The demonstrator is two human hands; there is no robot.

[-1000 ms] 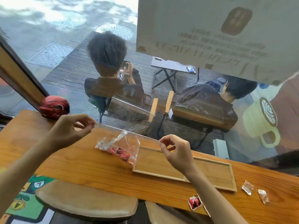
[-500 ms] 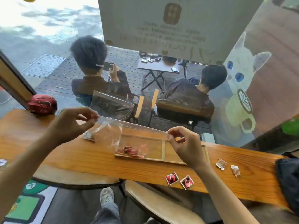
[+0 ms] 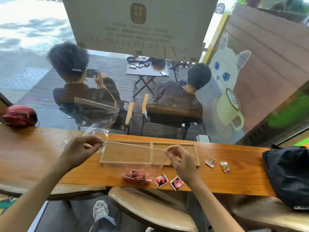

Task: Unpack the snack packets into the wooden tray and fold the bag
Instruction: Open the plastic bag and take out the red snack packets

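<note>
Both hands are raised above the tabletop, the left hand (image 3: 80, 149) and right hand (image 3: 179, 160) each pinching one end of the clear plastic bag (image 3: 133, 158) mouth, drawn taut. The bag hangs over the empty wooden tray (image 3: 150, 164); red snack packets (image 3: 134, 175) sag in its bottom near the front edge. Two red packets (image 3: 168, 180) lie loose beside it. Judged: film thin, limp, slippery; packets light. Best held at the rim corners
</note>
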